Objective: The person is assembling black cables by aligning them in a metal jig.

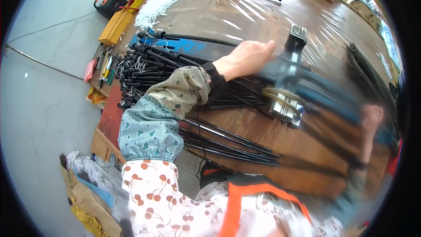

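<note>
The left hand (252, 57) was curled at a long black rod (201, 39), grip unclear; the blurred right hand's (372, 117) grip could not be told. Capped rods (138, 68) heaped on the table's (239, 124) left looked finished; the bundle (370, 77) on the right seemingly remained.

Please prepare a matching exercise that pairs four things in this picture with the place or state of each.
Things
1. Heap of small white pieces
2. Bare left hand
3. Black rods with pale cord loops
4. Bare right hand

Places or states
A. Blurred, toward the picture's right
B. Bunched, partly hidden by the floral sleeve
C. Near a yellow rectangular box
D. Clearly seen, above the picture's centre

Pairs: 1-C, 2-D, 3-B, 4-A
</note>
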A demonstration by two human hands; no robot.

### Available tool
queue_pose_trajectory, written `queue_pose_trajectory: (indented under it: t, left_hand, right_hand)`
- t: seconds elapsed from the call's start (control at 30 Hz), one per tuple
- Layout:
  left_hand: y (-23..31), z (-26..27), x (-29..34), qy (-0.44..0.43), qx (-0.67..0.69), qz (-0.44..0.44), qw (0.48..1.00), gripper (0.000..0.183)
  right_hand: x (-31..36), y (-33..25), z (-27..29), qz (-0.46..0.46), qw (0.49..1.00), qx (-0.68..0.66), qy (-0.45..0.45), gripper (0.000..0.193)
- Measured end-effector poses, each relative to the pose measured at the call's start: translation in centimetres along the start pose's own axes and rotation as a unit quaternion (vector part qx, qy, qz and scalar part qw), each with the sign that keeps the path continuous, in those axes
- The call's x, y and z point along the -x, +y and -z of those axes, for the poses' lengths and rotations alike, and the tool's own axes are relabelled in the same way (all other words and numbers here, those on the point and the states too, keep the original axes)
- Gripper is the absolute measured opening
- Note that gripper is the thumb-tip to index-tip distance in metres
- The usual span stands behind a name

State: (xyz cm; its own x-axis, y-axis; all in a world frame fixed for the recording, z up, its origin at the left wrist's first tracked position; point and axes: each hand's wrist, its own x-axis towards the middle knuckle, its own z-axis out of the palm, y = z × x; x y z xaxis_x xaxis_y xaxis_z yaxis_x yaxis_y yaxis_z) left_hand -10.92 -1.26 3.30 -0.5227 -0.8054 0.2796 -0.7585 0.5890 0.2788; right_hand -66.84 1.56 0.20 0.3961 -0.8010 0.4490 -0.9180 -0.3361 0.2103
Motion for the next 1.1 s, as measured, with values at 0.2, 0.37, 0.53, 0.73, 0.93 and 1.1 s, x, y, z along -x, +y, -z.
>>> queue_pose_trajectory:
  t: [0.2,0.37,0.53,0.73,0.93,1.1]
  left_hand:
    - [-1.4,-0.8,-0.3,0.017,0.015,-0.011,1.000,0.015]
    - [-0.5,-0.6,-1.1,-0.019,0.025,0.008,0.999,0.015]
    - [-0.4,0.1,-0.8,-0.053,0.027,0.012,0.998,0.015]
    - [-0.6,-0.1,0.4,-0.092,0.027,0.025,0.995,0.012]
    - [-1.3,-1.0,0.8,-0.012,0.015,-0.029,0.999,0.013]
    - [-0.8,-1.7,0.4,0.012,-0.035,-0.027,0.999,0.021]
  right_hand:
    - [-0.7,0.0,-2.3,-0.032,0.998,-0.046,0.023,0.008]
    - [0.1,0.4,-2.1,-0.037,0.996,-0.064,0.059,0.007]
    - [-0.6,-0.5,-1.6,-0.034,0.993,-0.088,0.064,0.007]
    - [-0.6,-1.3,-0.4,-0.012,0.996,-0.088,0.016,0.006]
    - [-2.1,-3.4,0.7,-0.023,0.993,-0.116,0.024,0.012]
    - [-2.8,-10.0,4.6,0.025,0.989,0.015,0.148,0.022]
